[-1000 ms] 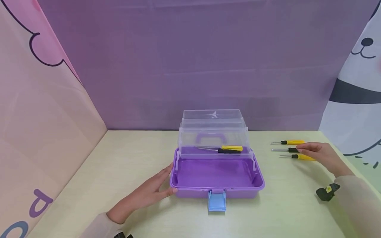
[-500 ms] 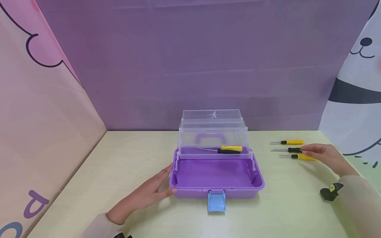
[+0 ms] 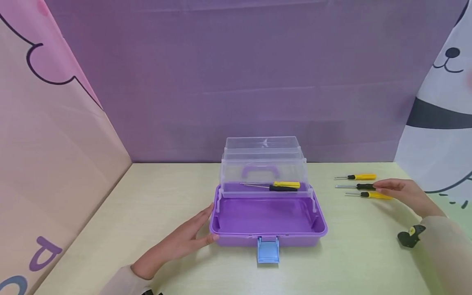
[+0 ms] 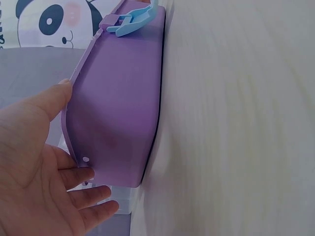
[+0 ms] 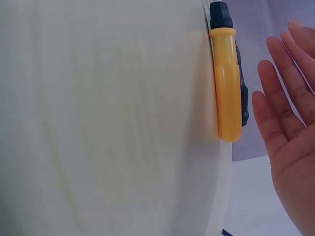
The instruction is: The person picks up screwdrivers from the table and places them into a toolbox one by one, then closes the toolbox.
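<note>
A purple toolbox [image 3: 236, 241] stands with its clear lid raised and its blue latch [image 3: 268, 252] hanging down in front. My left hand [image 3: 180, 241] touches the box's left front corner, thumb at the front rim, fingers along the side; the left wrist view shows the fingers loose. On the right lie three screwdrivers: a far yellow one [image 3: 365, 177], a black one [image 3: 363, 186] and a near yellow one [image 5: 227, 83]. Over the black handle's end is my right hand [image 3: 407, 196]. Its fingers look fairly straight and apart from the handles in the right wrist view.
A yellow screwdriver [image 3: 289, 184] and a black screwdriver [image 3: 284, 189] lie side by side toward the back of the box. A purple backdrop [image 3: 166, 102] closes off the table [image 3: 166, 188] behind, with printed cloths at both sides.
My right hand has shifted slightly to the right, away from the black screwdriver's neck toward its handle end. The left hand and toolbox have stayed put.
</note>
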A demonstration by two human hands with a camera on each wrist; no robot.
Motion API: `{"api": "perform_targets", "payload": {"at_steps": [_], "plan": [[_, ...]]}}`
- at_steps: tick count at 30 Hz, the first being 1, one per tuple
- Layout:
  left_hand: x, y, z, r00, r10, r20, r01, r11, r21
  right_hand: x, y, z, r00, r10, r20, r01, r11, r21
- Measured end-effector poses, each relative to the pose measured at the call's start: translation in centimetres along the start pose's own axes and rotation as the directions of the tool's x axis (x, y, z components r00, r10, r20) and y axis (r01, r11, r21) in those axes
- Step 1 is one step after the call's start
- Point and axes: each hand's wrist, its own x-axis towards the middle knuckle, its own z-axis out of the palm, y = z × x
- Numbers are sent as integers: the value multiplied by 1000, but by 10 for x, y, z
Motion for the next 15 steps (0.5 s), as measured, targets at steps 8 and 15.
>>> {"api": "perform_targets", "payload": {"at_steps": [8, 15], "plan": [[1, 1, 0, 1000, 4, 3, -4, 1000, -9, -1, 7, -6, 1000, -2, 17, 3, 999, -42], [0, 1, 0, 1000, 12, -5, -12, 1000, -5, 0, 12, -10, 1000, 12, 0, -12, 995, -97]]}}
